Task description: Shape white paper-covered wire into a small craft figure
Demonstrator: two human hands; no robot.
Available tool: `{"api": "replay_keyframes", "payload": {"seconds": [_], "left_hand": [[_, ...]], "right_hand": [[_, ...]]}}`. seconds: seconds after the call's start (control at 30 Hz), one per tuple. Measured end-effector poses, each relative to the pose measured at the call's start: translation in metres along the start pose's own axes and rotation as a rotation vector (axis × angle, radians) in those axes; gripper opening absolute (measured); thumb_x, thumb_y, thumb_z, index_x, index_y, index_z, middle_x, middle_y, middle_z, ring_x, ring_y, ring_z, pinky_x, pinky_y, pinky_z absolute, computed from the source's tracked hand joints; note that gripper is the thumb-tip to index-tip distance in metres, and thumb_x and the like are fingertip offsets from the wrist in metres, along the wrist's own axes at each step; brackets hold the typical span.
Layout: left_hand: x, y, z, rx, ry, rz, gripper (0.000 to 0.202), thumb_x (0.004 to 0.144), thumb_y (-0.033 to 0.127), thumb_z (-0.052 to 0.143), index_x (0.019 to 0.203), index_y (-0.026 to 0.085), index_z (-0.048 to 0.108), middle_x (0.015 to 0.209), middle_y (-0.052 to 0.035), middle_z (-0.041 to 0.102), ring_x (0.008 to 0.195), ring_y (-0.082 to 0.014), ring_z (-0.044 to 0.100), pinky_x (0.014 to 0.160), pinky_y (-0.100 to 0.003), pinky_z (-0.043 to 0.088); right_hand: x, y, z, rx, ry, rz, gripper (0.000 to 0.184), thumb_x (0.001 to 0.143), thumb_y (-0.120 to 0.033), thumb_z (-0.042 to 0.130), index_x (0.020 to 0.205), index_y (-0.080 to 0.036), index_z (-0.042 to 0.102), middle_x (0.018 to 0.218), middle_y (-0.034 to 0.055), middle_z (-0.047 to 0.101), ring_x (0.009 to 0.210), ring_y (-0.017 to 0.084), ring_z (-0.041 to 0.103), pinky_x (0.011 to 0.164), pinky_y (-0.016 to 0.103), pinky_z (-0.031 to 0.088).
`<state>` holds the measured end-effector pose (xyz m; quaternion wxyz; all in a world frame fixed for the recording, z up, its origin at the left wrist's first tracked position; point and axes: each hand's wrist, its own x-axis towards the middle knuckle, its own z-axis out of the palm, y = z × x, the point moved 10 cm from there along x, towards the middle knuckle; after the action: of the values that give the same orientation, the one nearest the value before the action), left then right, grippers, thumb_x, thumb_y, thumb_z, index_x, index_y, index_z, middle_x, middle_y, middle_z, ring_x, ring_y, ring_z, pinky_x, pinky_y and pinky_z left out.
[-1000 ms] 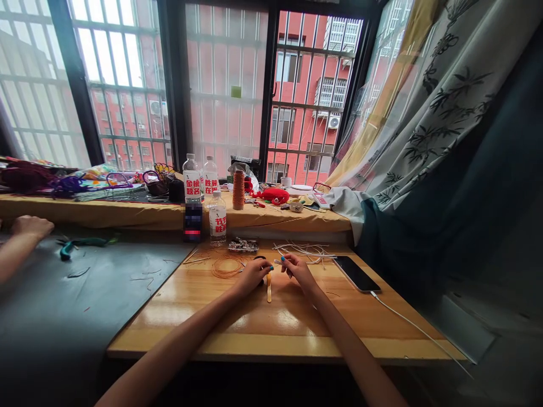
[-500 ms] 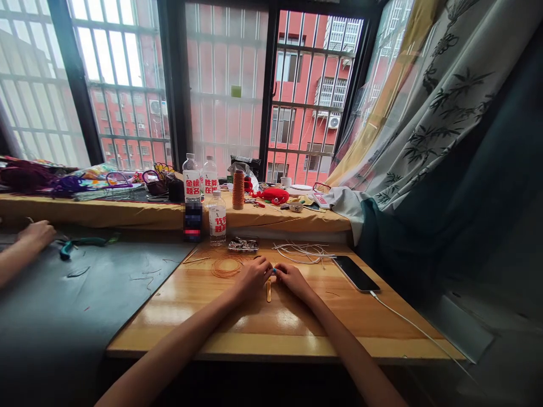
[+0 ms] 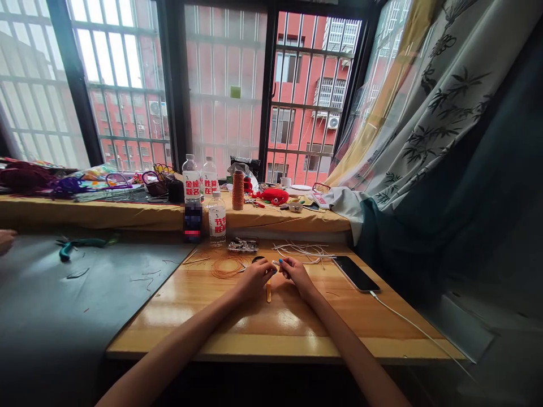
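Note:
My left hand [image 3: 258, 276] and my right hand [image 3: 295, 273] meet over the wooden table, fingers pinched close together. Between the fingertips shows a small pale piece [image 3: 275, 263], too tiny to name. Which hand grips it is unclear. Blue nail colour marks the right hand's fingertips. Just below the hands lies a flat golden stick [image 3: 268, 293]. A coil of thin orange-brown cord [image 3: 225, 268] rests left of my left hand, and a dark round object [image 3: 257, 259] is partly hidden behind it.
White strips [image 3: 303, 252] lie behind my right hand, a phone [image 3: 356, 273] with a cable to the right. At the back are a clear box of small metal parts [image 3: 243, 245], bottles [image 3: 218, 220] and a thread cone [image 3: 238, 191]. Pliers [image 3: 80, 243] and another person's hand [image 3: 6, 240] are left.
My right hand has turned and lifted its fingertips slightly, exposing the pale piece between the hands. The other person's hand at left has drawn back toward the frame edge.

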<state>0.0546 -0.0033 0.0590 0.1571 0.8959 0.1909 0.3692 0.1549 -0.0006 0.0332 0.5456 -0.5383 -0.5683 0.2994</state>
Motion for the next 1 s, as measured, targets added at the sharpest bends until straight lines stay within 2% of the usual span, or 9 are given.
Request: {"api": "replay_keyframes", "payload": {"seconds": [0.17,0.27,0.37,0.47,0.63,0.77,0.9,1.0], "left_hand": [[0.002,-0.013,0.0,-0.073,0.026,-0.065,0.02,0.08,0.025,0.042,0.076,0.017,0.059,0.077,-0.0022,0.054,0.071,-0.0118,0.051,0.065,-0.022,0.039],[0.002,-0.018,-0.004,-0.008,0.03,-0.075,0.019,0.081,0.024,0.041,0.077,0.016,0.058,0.078,-0.0023,0.054,0.069,-0.0115,0.05,0.064,-0.022,0.039],[0.002,-0.008,-0.006,0.222,-0.019,0.035,0.016,0.081,0.021,0.042,0.081,0.017,0.057,0.081,-0.0037,0.054,0.073,-0.0136,0.05,0.067,-0.024,0.037],[-0.001,0.006,0.0,0.472,-0.116,0.185,0.012,0.08,0.017,0.042,0.082,0.016,0.055,0.082,-0.0051,0.053,0.076,-0.0163,0.048,0.071,-0.028,0.035],[-0.005,0.017,0.006,0.644,-0.171,0.276,0.009,0.08,0.015,0.043,0.081,0.016,0.052,0.083,-0.0066,0.052,0.079,-0.0186,0.048,0.073,-0.03,0.034],[-0.002,0.011,0.0,0.613,-0.096,0.167,0.013,0.082,0.017,0.039,0.078,0.015,0.052,0.08,-0.0068,0.052,0.076,-0.0185,0.049,0.07,-0.03,0.034],[-0.001,-0.003,0.0,0.411,-0.041,-0.001,0.02,0.083,0.026,0.037,0.078,0.015,0.054,0.079,-0.0049,0.053,0.07,-0.0154,0.051,0.064,-0.026,0.037],[-0.001,-0.007,0.008,0.255,-0.06,-0.033,0.02,0.082,0.025,0.039,0.08,0.016,0.057,0.081,-0.004,0.054,0.071,-0.0135,0.052,0.064,-0.023,0.038]], "right_hand": [[-0.001,-0.004,0.002,0.009,-0.014,-0.016,0.039,0.064,-0.055,0.049,0.068,-0.017,0.049,0.055,-0.0024,0.048,0.045,0.007,0.038,0.044,0.022,0.031],[-0.003,-0.006,0.004,-0.044,-0.031,-0.03,0.033,0.066,-0.049,0.051,0.068,-0.016,0.053,0.055,-0.0022,0.049,0.048,0.009,0.041,0.047,0.022,0.032],[-0.005,-0.009,0.005,-0.124,-0.038,-0.056,0.025,0.067,-0.04,0.052,0.066,-0.016,0.056,0.056,-0.0013,0.052,0.054,0.011,0.045,0.054,0.023,0.034],[-0.008,-0.01,0.011,-0.204,-0.068,-0.084,0.018,0.068,-0.033,0.052,0.062,-0.017,0.059,0.058,-0.0006,0.055,0.058,0.013,0.048,0.058,0.024,0.035],[-0.011,-0.012,0.017,-0.302,-0.077,-0.114,0.015,0.068,-0.027,0.051,0.061,-0.018,0.06,0.06,0.0004,0.059,0.06,0.015,0.05,0.06,0.025,0.035],[-0.011,-0.014,0.015,-0.332,-0.047,-0.117,0.016,0.069,-0.028,0.051,0.06,-0.018,0.06,0.059,0.0008,0.059,0.06,0.016,0.05,0.06,0.025,0.034],[-0.01,-0.011,0.011,-0.299,-0.024,-0.09,0.016,0.068,-0.029,0.05,0.061,-0.018,0.059,0.057,0.0003,0.057,0.057,0.015,0.051,0.057,0.025,0.036],[-0.008,-0.006,0.005,-0.246,0.013,-0.057,0.018,0.069,-0.031,0.047,0.061,-0.017,0.056,0.056,-0.0004,0.054,0.054,0.014,0.05,0.053,0.024,0.036]]}}
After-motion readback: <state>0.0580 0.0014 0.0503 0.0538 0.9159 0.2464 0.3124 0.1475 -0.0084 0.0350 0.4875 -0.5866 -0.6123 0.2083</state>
